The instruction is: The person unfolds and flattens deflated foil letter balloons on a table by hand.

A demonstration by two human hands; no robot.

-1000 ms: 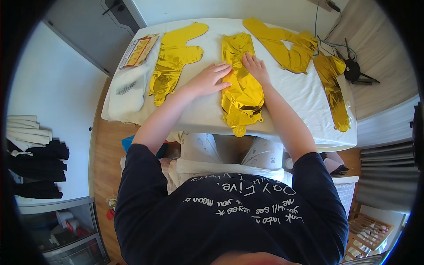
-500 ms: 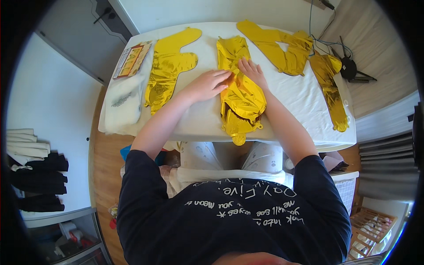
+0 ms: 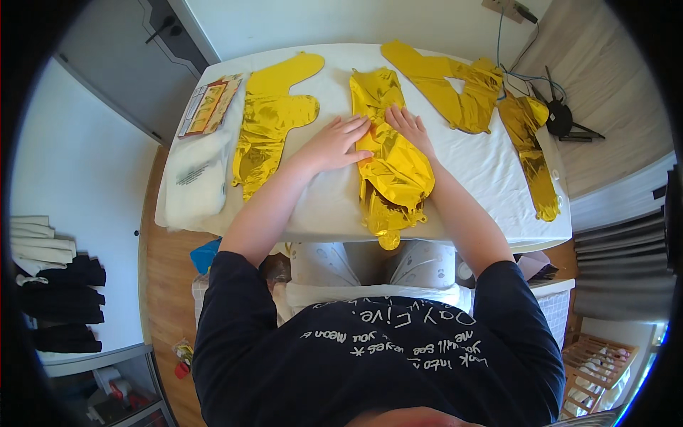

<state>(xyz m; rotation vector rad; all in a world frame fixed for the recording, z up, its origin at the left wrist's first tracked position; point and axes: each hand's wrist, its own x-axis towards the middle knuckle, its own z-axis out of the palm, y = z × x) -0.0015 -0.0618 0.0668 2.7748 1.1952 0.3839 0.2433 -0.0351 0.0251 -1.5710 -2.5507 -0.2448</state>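
Note:
A wrinkled gold foil balloon [image 3: 397, 167], flat and partly folded over itself, lies at the middle of the table and hangs slightly past its front edge. Along its left side rests my left hand [image 3: 336, 146], fingers stretched and thumb apart, with the fingertips on the foil. My right hand [image 3: 411, 129] lies on the balloon's upper right side, its fingers extended. Neither hand grips anything. To the left lies another flat gold foil balloon [image 3: 274, 117]. Farther right are a gold balloon with a hole [image 3: 462, 89] and a long narrow one [image 3: 530, 153].
The table wears a white cloth [image 3: 324, 203]. On its left are a printed packet [image 3: 211, 105] and a white plastic package [image 3: 196, 178]. A black router-like device [image 3: 560, 117] with antennas and blue cables is at the right edge.
The view has shifted a little, so the table sits lower in the picture. My left thumb is spread farther from its fingers, and the middle balloon's folds have changed slightly under my hands.

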